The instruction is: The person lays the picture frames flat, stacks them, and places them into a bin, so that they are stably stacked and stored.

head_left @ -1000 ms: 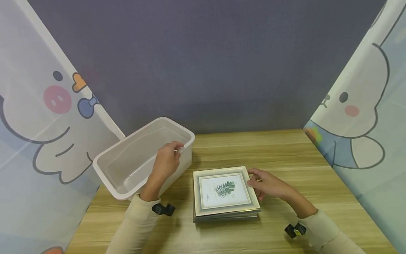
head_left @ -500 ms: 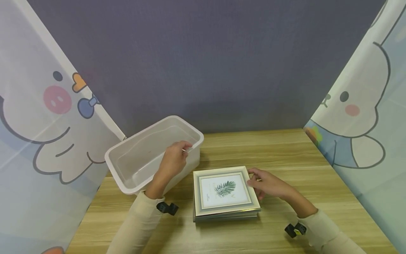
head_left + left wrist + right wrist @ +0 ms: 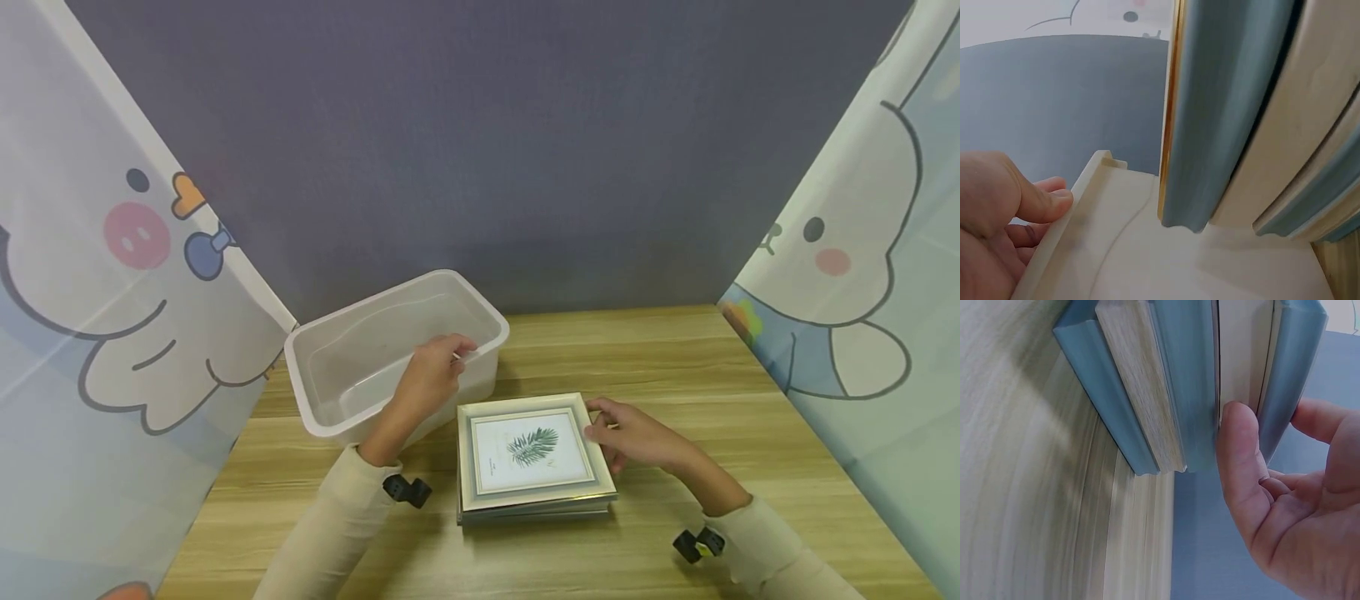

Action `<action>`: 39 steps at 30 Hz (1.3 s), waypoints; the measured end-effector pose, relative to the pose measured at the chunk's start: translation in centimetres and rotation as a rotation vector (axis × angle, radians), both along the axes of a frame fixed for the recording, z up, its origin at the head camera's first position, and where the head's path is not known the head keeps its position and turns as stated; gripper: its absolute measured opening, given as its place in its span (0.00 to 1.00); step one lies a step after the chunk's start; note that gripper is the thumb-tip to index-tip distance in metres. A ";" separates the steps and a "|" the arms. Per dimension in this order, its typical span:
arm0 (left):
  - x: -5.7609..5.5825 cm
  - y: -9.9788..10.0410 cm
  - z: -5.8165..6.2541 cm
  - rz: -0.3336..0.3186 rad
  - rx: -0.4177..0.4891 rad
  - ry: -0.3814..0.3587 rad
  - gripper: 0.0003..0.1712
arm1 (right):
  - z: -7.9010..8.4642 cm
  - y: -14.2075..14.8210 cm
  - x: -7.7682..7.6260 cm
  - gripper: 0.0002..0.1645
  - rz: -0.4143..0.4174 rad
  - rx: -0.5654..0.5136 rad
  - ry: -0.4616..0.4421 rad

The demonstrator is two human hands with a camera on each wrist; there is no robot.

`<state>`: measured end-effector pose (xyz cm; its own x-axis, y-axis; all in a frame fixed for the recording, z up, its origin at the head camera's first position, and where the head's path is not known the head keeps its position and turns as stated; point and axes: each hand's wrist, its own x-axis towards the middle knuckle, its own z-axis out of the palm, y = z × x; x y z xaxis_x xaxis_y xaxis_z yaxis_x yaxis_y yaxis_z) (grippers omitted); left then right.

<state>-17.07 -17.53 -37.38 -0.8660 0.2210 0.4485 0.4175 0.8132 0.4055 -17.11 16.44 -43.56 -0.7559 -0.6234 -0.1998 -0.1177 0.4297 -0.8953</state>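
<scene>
A pale plastic bin (image 3: 390, 342) stands at an angle on the table's left half, and nothing shows inside it. My left hand (image 3: 431, 379) grips its near right rim; in the left wrist view the thumb (image 3: 1054, 206) lies on that rim. To the right of the bin is a stack of picture frames (image 3: 534, 458), the upper one showing a green leaf print. My right hand (image 3: 633, 433) holds the top picture frame's right edge, thumb over the face and fingers against the side. In the right wrist view a fingertip (image 3: 1239, 425) touches the stack's side.
The wood-grain table (image 3: 750, 450) meets a dark grey panel (image 3: 510, 167) at the back. Cartoon-printed sheets (image 3: 840, 258) flank both sides. A small black device (image 3: 407, 490) sits on each wrist.
My left hand has slid the bin to the right, toward the stack of picture frames. My right hand and the stack have stayed in place.
</scene>
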 end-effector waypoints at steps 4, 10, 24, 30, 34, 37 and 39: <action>-0.2 0.4 0.0 -0.018 -0.006 -0.030 0.19 | -0.1 0.0 -0.1 0.43 0.000 0.005 -0.006; -0.5 1.2 0.1 -0.067 -0.029 -0.052 0.20 | -0.2 0.1 -0.2 0.43 -0.004 0.003 -0.011; -1.1 2.8 0.5 -0.133 -0.073 -0.046 0.20 | 0.2 0.0 0.1 0.43 -0.008 -0.008 -0.021; -1.4 3.2 0.5 -0.157 -0.091 -0.051 0.19 | 0.1 0.0 0.1 0.43 -0.004 -0.009 -0.016; -1.8 3.4 0.5 -0.174 -0.092 -0.045 0.19 | 0.1 0.0 0.1 0.43 -0.003 -0.011 -0.020; -2.0 3.7 0.6 -0.176 -0.092 -0.063 0.19 | 0.1 0.0 0.1 0.43 -0.006 -0.009 -0.021; -2.2 3.8 0.6 -0.175 -0.096 -0.081 0.18 | 0.1 0.0 0.1 0.43 -0.004 -0.013 -0.020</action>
<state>-19.26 -13.74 -36.73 -0.8430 0.4094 0.3490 0.5249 0.7677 0.3676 -17.04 16.41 -43.47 -0.7545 -0.6228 -0.2070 -0.0979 0.4186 -0.9029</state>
